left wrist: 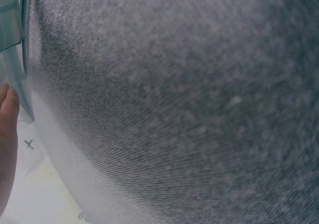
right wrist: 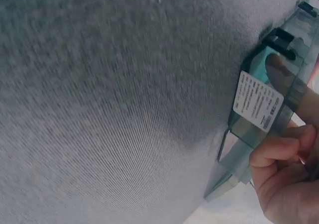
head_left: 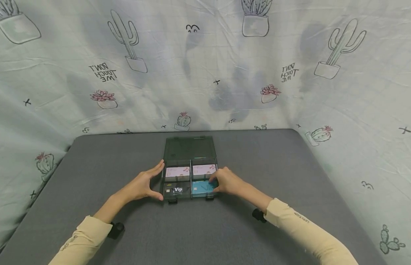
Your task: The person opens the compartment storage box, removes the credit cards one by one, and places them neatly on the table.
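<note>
A dark green see-through card box (head_left: 191, 200) stands on the table with its lid (head_left: 190, 147) lying back. Pink cards (head_left: 177, 172) fill both rear compartments. A black "Vip" card (head_left: 173, 190) lies front left, and a blue card (head_left: 199, 187) front right. My left hand (head_left: 142, 184) spreads thumb and fingers along the box's left side, fingertips at its corners. At the right side, my right hand (head_left: 227, 181) reaches into the front right compartment, thumb and forefinger at the blue card's edge. Through the clear wall, the right wrist view shows a fingertip (right wrist: 276, 67) against the card.
Grey cloth covers the table (head_left: 132, 158) around the box. A white printed label (right wrist: 257, 100) is stuck on the box's right side. Two black latches (head_left: 209, 197) project from its front edge. Behind the table hangs a pale curtain (head_left: 205, 73) with cactus drawings.
</note>
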{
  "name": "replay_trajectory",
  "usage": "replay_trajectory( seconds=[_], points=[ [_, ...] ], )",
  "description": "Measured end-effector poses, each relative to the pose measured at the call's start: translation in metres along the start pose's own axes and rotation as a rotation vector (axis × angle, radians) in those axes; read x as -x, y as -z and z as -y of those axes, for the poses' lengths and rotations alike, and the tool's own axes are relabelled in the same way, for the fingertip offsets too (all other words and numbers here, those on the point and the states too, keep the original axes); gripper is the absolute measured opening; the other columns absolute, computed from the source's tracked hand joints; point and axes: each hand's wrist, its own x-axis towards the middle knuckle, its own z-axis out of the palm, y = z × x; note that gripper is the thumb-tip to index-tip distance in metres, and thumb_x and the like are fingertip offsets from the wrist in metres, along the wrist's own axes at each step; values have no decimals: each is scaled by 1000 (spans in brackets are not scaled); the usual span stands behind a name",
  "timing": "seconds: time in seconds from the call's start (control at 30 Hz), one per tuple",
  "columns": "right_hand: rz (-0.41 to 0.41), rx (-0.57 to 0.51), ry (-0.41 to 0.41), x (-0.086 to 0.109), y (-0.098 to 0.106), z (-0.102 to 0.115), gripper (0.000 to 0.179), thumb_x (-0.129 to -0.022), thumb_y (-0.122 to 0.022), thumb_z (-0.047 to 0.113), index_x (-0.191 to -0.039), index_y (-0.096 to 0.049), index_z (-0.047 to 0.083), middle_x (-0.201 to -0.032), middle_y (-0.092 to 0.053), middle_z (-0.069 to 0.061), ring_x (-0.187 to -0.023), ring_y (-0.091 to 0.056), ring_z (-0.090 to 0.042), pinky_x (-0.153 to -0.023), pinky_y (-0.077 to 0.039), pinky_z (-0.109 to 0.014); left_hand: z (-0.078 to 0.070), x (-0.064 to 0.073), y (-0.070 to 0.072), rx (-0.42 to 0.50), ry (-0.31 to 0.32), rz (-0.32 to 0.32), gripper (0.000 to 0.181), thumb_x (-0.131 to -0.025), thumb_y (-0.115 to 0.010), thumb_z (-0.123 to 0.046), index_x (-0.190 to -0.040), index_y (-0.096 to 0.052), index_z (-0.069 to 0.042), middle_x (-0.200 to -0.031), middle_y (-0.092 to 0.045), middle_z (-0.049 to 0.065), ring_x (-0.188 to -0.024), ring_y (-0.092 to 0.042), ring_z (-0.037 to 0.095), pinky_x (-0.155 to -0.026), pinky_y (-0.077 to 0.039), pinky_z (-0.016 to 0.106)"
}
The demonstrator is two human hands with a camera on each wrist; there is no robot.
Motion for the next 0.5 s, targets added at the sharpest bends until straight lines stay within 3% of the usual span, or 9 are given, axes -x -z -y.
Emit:
replay_trajectory(
  seconds=[0.37,0.5],
  points=[
    [-154,26,15,5,-10,0,30,-63,-90,10,-88,-74,3,-87,-73,-7,-83,-69,-20,-69,-60,-32,2,1,-1,-5,-3,2,120,-60,-85,-41,-148,-21,8,-156,-14,23,-137,-27,42,-105,-38,56],
    [-186,19,-19,7,-13,0,29,-62,-91,14,-84,-72,9,-83,-72,-1,-73,-65,-13,-56,-55,-24,3,2,-2,-9,-8,3,120,-60,-85,-43,-148,-21,9,-155,-15,24,-136,-28,42,-105,-38,57]
  ],
)
